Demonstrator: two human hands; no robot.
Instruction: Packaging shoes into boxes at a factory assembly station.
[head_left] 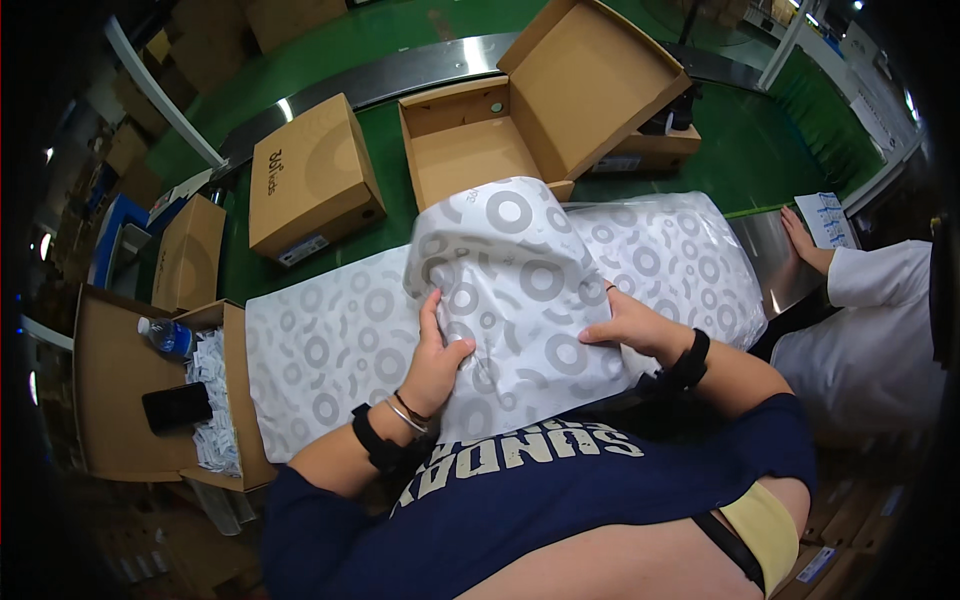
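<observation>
Between my two hands is a sheet of white wrapping paper [520,300] printed with grey rings, lifted and bulging, close in front of my body. My left hand [438,365] grips its left side, thumb on top and fingers partly behind the paper. My right hand [635,325] grips the right side the same way. Whether something lies inside the paper is hidden. Another sheet of the same paper [325,350] lies flat to the left, and a thick stack of patterned paper [665,260] lies to the right. Just beyond the held paper stands an open cardboard shoebox [470,150], its lid raised.
A closed cardboard box [315,180] stands on the green conveyor at the far left. At left, a carton [130,370] holds white sachets [212,400], a phone [177,407] and a water bottle [165,335]. A co-worker's hand [800,240] rests at right beside a printed sheet [826,220].
</observation>
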